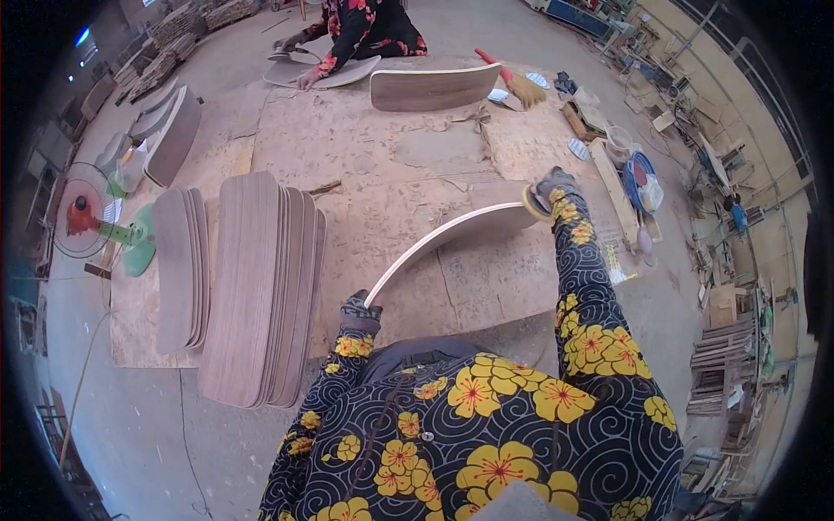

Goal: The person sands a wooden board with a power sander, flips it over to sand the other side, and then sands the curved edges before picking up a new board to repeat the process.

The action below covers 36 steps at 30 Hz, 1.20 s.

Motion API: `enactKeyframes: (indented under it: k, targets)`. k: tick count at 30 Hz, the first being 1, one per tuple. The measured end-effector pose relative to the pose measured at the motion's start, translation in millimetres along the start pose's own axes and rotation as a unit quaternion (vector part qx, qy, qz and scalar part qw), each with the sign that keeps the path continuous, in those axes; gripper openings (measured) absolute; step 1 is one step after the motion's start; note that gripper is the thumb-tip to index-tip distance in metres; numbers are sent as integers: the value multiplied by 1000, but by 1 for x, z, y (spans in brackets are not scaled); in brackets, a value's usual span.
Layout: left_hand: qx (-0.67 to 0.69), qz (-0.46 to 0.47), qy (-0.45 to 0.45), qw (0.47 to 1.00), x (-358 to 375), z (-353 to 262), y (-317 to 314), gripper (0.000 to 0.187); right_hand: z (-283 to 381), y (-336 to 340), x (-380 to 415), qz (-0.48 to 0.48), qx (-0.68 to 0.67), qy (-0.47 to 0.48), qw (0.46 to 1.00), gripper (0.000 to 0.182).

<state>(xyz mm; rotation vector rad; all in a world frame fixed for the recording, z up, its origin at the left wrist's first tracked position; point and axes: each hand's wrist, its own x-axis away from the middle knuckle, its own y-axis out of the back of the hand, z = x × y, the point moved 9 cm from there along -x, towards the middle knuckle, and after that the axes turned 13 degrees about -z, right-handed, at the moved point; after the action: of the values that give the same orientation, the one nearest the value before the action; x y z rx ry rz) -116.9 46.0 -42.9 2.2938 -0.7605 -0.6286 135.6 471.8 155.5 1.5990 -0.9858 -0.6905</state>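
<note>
A curved wooden panel stands on edge in front of me, its pale upper edge arching from lower left to upper right. My left hand, in a dark glove, is closed around the panel's near left end. At the far right end my gloved right hand grips a round yellowish sanding pad, which is against the panel's edge. The fingers of that hand are partly hidden behind the pad.
Stacks of curved panels, one large and one smaller, lie left beside a green fan. Ahead, another person works on a panel. Another panel, a broom and a blue basin lie farther off.
</note>
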Motion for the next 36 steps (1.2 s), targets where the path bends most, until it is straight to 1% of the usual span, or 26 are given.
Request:
enactKeyframes:
  k: [1,4,5,6,7,8,9,11,12,14,15,16,18,19,20,21,23,24,25,27,29,30,31,33,35,36]
  targets:
    - [-5,3,4,1000,0,0,-1,33,-7,3,8,12,2,-10,1000,48]
    - [-39,-17,-20,999,-2,0,1,32,40,11,26,-48,-18,67,996,50]
    - [10,-10,14,1000,-3,-3,5,32,68,14,31,-175,-24,69,982,50]
    - [58,-5,49,997,-8,-12,15,32,102,11,37,-300,-29,72,951,49]
    - [105,-1,84,991,-13,-17,21,33,143,-13,27,-233,-72,152,958,49]
    - [136,12,122,983,-18,-19,19,37,177,9,48,-146,-140,181,963,48]
    - [152,9,133,979,-21,-17,19,38,208,29,80,-60,-206,206,955,48]
    - [186,4,153,971,-27,-12,20,40,239,30,104,-74,-259,265,926,43]
    - [196,16,240,951,-24,6,14,45,248,30,116,-80,-284,294,909,41]
    - [168,-64,246,952,-40,48,24,49,225,41,147,-160,-446,288,832,39]
    - [203,-79,279,935,-38,67,31,50,205,43,159,-194,-521,280,783,39]
    - [238,-97,310,915,-35,85,38,52,199,36,163,-153,-576,280,753,46]
    - [399,-94,414,813,-16,98,59,55,190,17,168,-86,-653,263,705,44]
    - [379,-114,435,809,-7,98,77,55,190,11,168,-55,-689,254,676,43]
    - [358,-134,453,805,3,95,99,56,191,4,167,-34,-699,224,678,40]
    - [336,-153,472,800,15,91,124,56,196,4,167,-46,-678,235,695,39]
    - [448,-148,472,745,31,71,165,58,212,4,169,-68,-631,263,726,38]
    - [452,-173,484,729,36,12,199,62,224,7,171,-81,-608,284,737,37]
    - [458,-197,494,713,40,-36,222,66,242,10,174,-68,-603,313,731,38]
    - [484,-224,398,746,51,15,272,64,277,16,180,-42,-589,369,718,38]
    - [447,-286,403,745,70,2,321,65,309,22,190,-34,-592,408,694,36]
    - [442,-319,402,735,79,-4,341,65,327,25,196,-29,-593,428,681,35]
    - [436,-353,399,725,88,-9,359,65,347,24,200,-45,-601,448,661,33]
    - [395,-388,433,711,111,-9,389,71,384,13,206,-77,-614,485,618,29]
    - [378,-416,457,689,134,-5,416,71,412,19,214,-131,-552,574,590,26]
    - [359,-383,488,698,153,15,434,71,420,21,217,-158,-517,616,573,26]
